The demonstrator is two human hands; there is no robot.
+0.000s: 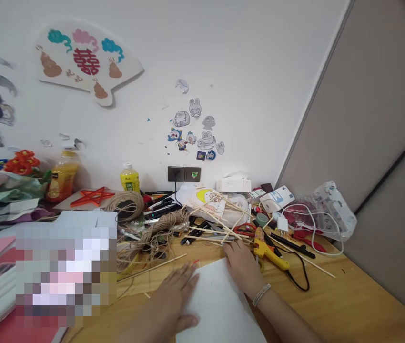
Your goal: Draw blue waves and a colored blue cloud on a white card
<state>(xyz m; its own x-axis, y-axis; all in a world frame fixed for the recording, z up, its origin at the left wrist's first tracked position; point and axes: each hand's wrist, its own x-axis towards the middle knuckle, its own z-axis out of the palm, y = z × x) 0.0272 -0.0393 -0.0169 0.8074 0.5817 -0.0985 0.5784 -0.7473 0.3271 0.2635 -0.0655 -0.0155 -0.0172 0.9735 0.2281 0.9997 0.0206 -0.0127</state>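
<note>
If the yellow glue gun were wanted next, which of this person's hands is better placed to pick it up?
Probably the right hand. It is at the right edge of the white paper, close to the glue gun. The left hand is farther away, at the paper's left edge.

Left fingers point(182, 277) outstretched, right fingers point(233, 247) forward

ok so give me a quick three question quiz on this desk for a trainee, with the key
1. What lies between the left hand and the right hand?
2. True or false: the yellow glue gun lies to the right of the right hand.
3. Fill in: the red five-pointed star lies beside a coil of ____.

Key:
1. A white sheet.
2. True.
3. Twine.
</note>
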